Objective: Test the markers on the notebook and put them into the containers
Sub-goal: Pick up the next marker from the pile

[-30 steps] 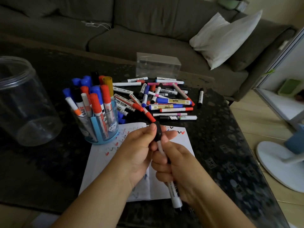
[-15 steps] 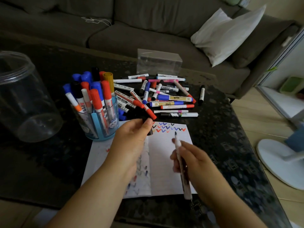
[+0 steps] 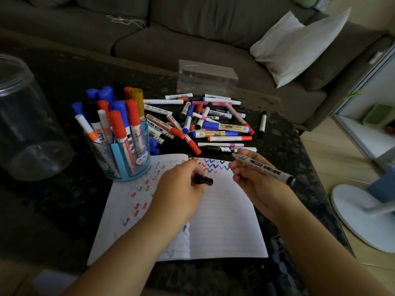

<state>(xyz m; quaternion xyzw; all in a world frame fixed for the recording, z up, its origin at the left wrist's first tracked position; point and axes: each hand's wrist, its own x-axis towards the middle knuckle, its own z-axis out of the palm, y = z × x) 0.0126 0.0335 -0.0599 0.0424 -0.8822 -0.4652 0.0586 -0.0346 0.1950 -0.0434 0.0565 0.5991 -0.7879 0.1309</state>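
1. Right hand (image 3: 254,178) grips the uncapped marker (image 3: 261,168), tip up-left at the notebook's (image 3: 224,210) top edge; a second ago both hands were pulling the cap.
2. Left hand (image 3: 181,186) pinches the black cap (image 3: 203,180) over the page.
3. Cap off, so test stroke likely next.
4. Blue holder (image 3: 126,154) full; loose pile (image 3: 203,122) behind; clear jar (image 3: 27,124) far left.

Open notebook (image 3: 224,221) at table's (image 3: 53,210) near edge; marker cup (image 3: 126,154) touching its far-left corner; loose markers (image 3: 205,122) behind; jar (image 3: 27,124) far left; clear box (image 3: 206,79) by far edge.
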